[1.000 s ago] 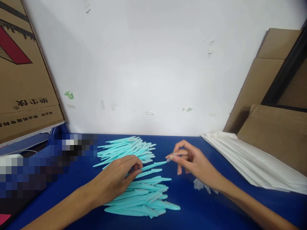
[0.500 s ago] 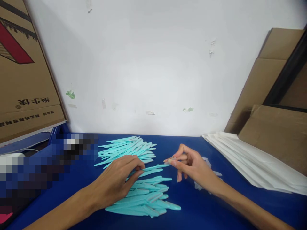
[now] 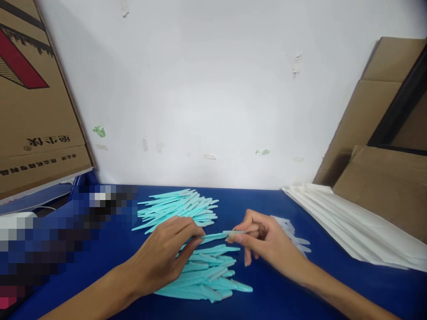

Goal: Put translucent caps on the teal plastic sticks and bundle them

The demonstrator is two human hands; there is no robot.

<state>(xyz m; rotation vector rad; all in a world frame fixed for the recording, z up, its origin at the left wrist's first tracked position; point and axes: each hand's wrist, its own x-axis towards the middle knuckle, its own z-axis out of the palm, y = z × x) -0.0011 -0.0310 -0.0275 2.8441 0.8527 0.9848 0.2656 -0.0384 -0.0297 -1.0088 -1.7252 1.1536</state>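
White wall [image 3: 207,89] at the back, blue worktop [image 3: 276,291] below; w/ the near pile [image 3: 207,284] of teal tools as our ref., the wall's well beyond it. Our L hand [image 3: 171,249], over its left part, is pinched narrow on one slim teal tool [image 3: 214,237], which lies just beyond the near pile, tip pointing right. Our R hand [image 3: 267,235], right of & beyond that pile, pinches a clear sleeve [image 3: 231,232] at the tip; can't tell if it's seated

Main risk, we'd say: sleeve goes on crooked, catches & bends or springs away, b/c both parts are thin & our grips small. Too much push & our R hand could slip onto the tip; can't tell if that's sharp. L hand's low over the near pile, so a careless dip could scatter it. Loose clear sleeves [image 3: 286,226], beyond & right of the near pile, partly hidden behind R hand, could get swept about if that arm drags
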